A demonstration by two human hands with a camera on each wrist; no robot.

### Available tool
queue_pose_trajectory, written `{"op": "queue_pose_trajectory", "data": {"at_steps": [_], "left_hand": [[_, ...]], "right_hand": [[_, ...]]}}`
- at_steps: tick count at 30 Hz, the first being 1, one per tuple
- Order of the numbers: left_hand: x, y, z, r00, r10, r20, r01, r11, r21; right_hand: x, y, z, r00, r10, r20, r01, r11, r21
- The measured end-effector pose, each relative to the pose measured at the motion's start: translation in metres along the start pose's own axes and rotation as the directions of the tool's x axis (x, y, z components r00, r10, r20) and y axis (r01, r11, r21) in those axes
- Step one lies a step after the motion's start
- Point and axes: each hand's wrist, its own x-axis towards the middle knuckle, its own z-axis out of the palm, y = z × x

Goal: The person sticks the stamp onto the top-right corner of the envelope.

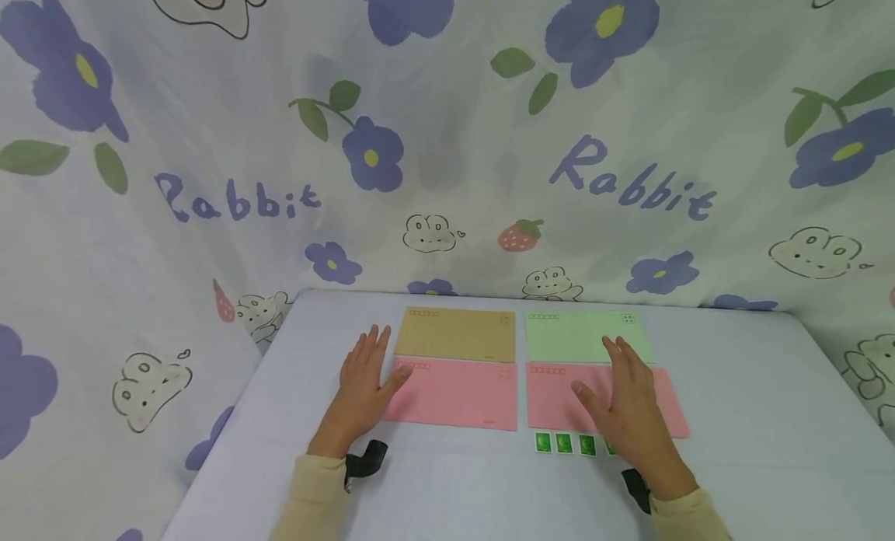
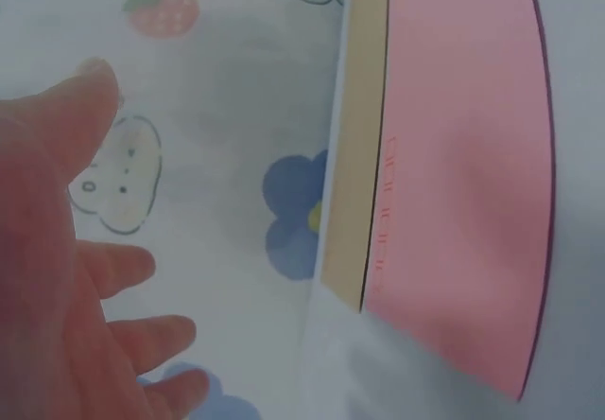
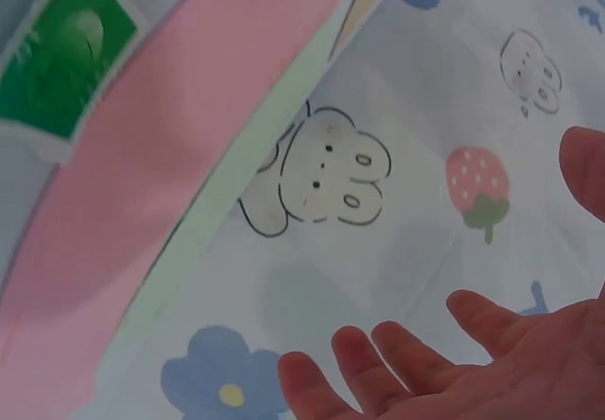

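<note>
The left hand [image 1: 360, 393] spreads wide by the left edges of a tan envelope [image 1: 455, 335] and a pink envelope [image 1: 457, 399] on the desk [image 1: 447, 494]. The right hand [image 1: 635, 409], also wide, overlaps a green envelope [image 1: 580, 339] and a second pink one [image 1: 555, 401] in the head view; green stamps [image 1: 564, 443] line up just below.

Flowered rabbit-print cloth [image 1: 447, 168] behind white table [image 1: 762, 424]

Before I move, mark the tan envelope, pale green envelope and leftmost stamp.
Tan envelope [image 1: 456, 334], head view, blank centre.
Pale green envelope [image 1: 580, 338], head view, blank centre.
Leftmost stamp [image 1: 543, 442], head view, green middle.
</note>
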Motion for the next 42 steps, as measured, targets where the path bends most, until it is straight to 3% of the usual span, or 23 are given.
{"op": "queue_pose_trajectory", "data": {"at_steps": [10,28,42], "left_hand": [[0.000,0.004,0.008,1.000,0.020,0.023,-0.019,0.999,-0.031],[0.002,0.003,0.023,0.998,0.031,0.049,-0.030,0.999,-0.010],[0.000,0.003,0.037,0.996,0.066,0.053,-0.063,0.997,-0.047]], "right_hand": [[-0.002,-0.004,0.012,0.999,-0.023,0.030,0.022,1.000,0.012],[-0.006,-0.003,0.027,0.997,-0.053,0.062,0.048,0.996,0.077],[-0.011,-0.010,0.035,0.985,-0.023,0.172,0.003,0.993,0.119]]}}
